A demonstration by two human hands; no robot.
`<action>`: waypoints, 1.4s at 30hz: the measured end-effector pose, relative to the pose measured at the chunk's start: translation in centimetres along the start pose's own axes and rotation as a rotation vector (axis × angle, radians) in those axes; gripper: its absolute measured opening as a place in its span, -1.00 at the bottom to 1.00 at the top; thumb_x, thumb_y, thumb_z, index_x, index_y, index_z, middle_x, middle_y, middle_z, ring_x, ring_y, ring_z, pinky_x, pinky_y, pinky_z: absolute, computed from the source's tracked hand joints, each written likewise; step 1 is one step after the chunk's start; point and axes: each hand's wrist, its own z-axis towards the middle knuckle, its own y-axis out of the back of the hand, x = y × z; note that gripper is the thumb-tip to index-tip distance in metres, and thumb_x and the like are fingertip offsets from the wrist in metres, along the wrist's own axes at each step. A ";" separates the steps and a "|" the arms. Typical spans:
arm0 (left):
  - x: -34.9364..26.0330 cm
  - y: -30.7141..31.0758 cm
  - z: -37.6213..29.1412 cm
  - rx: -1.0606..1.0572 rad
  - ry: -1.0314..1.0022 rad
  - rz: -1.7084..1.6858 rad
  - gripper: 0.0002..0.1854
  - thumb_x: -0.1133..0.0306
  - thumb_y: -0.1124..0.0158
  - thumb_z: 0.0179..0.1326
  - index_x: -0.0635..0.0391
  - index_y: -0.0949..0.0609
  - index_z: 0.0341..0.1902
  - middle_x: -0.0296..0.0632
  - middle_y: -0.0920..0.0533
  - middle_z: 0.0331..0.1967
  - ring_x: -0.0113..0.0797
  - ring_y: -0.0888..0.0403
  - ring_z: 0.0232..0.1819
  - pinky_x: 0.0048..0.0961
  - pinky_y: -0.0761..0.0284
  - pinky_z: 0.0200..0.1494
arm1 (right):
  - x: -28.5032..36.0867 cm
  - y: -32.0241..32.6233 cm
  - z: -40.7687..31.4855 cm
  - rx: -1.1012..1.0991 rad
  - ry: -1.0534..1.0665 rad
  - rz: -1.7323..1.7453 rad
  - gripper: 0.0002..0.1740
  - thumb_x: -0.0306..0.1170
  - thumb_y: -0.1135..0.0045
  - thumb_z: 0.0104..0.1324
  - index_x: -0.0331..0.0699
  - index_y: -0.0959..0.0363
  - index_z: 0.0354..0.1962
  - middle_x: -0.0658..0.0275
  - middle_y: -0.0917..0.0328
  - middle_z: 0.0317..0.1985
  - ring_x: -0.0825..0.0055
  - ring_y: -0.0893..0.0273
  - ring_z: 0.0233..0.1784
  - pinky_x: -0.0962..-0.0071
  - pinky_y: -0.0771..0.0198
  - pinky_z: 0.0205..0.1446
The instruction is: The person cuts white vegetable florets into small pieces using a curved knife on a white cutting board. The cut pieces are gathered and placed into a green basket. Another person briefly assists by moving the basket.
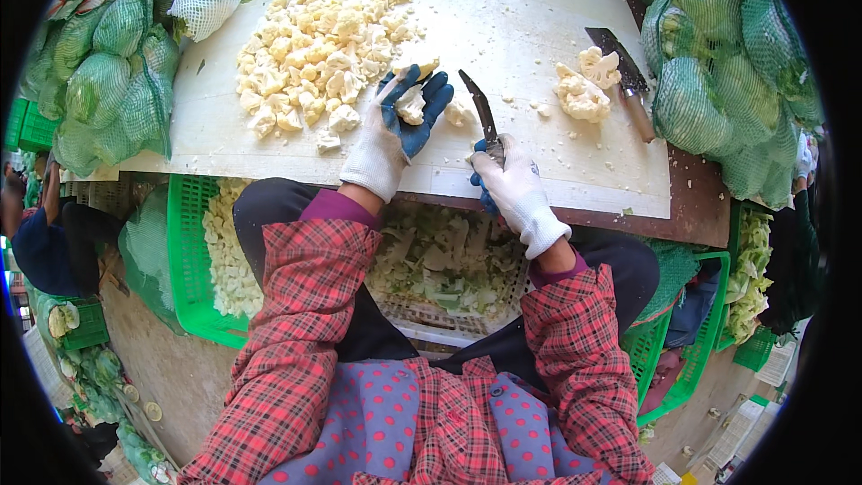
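My left hand (404,128), in a white glove with a blue coated palm, cups a cauliflower floret (411,105) beside the right edge of a floret pile (316,47). My right hand (515,188), gloved the same way, grips a knife with a dark curved blade (479,102), its tip pointing up the board. Another cauliflower piece (459,112) lies on the white board between the hands. Farther right sit larger cauliflower chunks (583,95) next to a cleaver (618,64) with a wooden handle.
Green mesh bags of cauliflower (111,81) flank the board at left, with more mesh bags (700,81) at right. Below the board are a green crate (178,263) of florets and a basket of trimmings (438,333). A person (47,249) is at far left.
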 end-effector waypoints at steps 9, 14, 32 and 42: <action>-0.9 -1.5 -1.0 0.064 0.065 0.131 -0.63 0.20 -0.21 0.45 0.22 -0.55 0.14 0.06 -0.66 0.00 -0.09 -0.70 -0.05 -0.26 -0.71 0.01 | 2.2 -0.1 0.0 -0.037 0.128 -0.007 -0.63 -0.25 -0.16 0.36 -0.35 -0.46 -0.02 0.27 -0.62 -0.41 0.60 -0.54 -0.41 0.52 -0.44 -0.34; -1.2 -1.0 0.2 -0.139 -0.294 0.662 -0.65 0.25 -0.21 0.45 0.18 -0.54 0.18 -0.05 -0.69 -0.06 -0.26 -0.69 -0.22 -0.39 -0.68 -0.18 | 2.9 2.2 -1.5 -0.090 0.062 0.472 -0.73 -0.36 -0.12 0.41 -0.34 -0.42 -0.04 0.29 -0.56 -0.46 0.71 -0.38 -0.62 0.63 -0.32 -0.58; 1.5 -2.0 -2.2 0.358 -0.767 1.857 -0.55 0.41 -0.41 0.19 0.11 -0.60 0.19 -0.11 -0.68 0.06 -0.20 -0.60 0.08 -0.34 -0.51 0.09 | 1.4 3.5 -2.8 -0.131 0.034 0.489 -0.67 -0.32 -0.18 0.40 -0.36 -0.43 0.00 0.24 -0.62 -0.40 0.70 -0.38 -0.63 0.61 -0.33 -0.59; 1.3 -3.1 -5.3 0.348 0.123 0.446 -0.49 0.24 -0.13 0.50 0.22 -0.39 0.41 -0.03 -0.55 0.25 -0.21 -0.56 0.25 -0.24 -0.52 0.29 | 2.0 2.0 -2.3 -0.120 0.121 0.624 -0.61 -0.37 -0.33 0.31 -0.34 -0.44 0.01 0.43 -0.49 -0.46 0.78 -0.35 -0.58 0.68 -0.32 -0.54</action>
